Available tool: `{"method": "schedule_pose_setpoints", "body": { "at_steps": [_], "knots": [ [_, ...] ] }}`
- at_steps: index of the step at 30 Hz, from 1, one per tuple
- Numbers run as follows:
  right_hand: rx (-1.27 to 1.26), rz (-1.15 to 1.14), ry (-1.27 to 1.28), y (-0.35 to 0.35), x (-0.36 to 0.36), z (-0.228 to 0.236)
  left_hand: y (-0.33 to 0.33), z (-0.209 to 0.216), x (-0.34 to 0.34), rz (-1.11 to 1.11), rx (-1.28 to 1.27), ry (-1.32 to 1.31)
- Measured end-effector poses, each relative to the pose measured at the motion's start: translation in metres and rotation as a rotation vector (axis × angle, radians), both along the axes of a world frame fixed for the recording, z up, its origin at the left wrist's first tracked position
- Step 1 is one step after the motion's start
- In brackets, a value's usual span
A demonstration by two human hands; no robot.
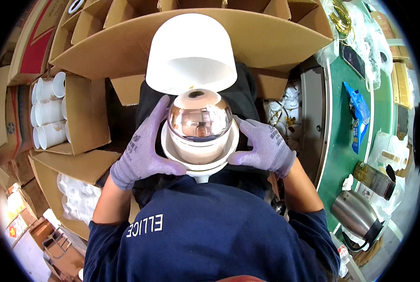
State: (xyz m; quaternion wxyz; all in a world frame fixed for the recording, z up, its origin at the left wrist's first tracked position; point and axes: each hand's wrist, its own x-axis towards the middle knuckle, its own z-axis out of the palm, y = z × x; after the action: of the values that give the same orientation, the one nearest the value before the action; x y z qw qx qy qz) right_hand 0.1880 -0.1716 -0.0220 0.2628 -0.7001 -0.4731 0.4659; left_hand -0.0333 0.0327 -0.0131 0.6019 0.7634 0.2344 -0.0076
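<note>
A rose-tinted mirrored globe (199,124) with a dark opening on top sits in a round white dish (205,168), close to my body. My left hand (142,152), in a lilac work glove, curves round the dish's left side, its thumb along the near rim and fingers reaching up beside the globe. My right hand (266,146), gloved alike, holds the dish's right side with the thumb at the near rim. Just beyond the globe, a large white dome-shaped shade (191,42) lies across my lap, its open side facing me. The dish's underside is mostly hidden.
A divided cardboard box (266,42) stands ahead. At left, a carton (90,110) holds white cylinders (50,113). The green table (339,141) at right carries a phone (352,60), a blue packet (358,117) and a steel jug (356,214).
</note>
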Motion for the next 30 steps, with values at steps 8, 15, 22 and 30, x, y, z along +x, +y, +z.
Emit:
{"method": "schedule_pose_setpoints", "body": {
  "at_steps": [8,15,22,30],
  "knots": [
    [0.139,-0.055,0.121,0.002,-0.006,-0.009,0.007,-0.022,-0.006,0.044,-0.205,-0.079],
    [0.051,-0.003,0.170,0.008,0.009,-0.013,0.023,-0.022,0.012,-0.146,-0.064,-0.096],
    [-0.058,0.119,0.154,0.004,0.021,-0.014,0.028,-0.014,0.017,-0.079,-0.221,0.033],
    [0.250,0.025,-0.067,0.004,0.010,-0.027,-0.009,-0.030,-0.033,0.121,0.021,-0.023]
  ]
}}
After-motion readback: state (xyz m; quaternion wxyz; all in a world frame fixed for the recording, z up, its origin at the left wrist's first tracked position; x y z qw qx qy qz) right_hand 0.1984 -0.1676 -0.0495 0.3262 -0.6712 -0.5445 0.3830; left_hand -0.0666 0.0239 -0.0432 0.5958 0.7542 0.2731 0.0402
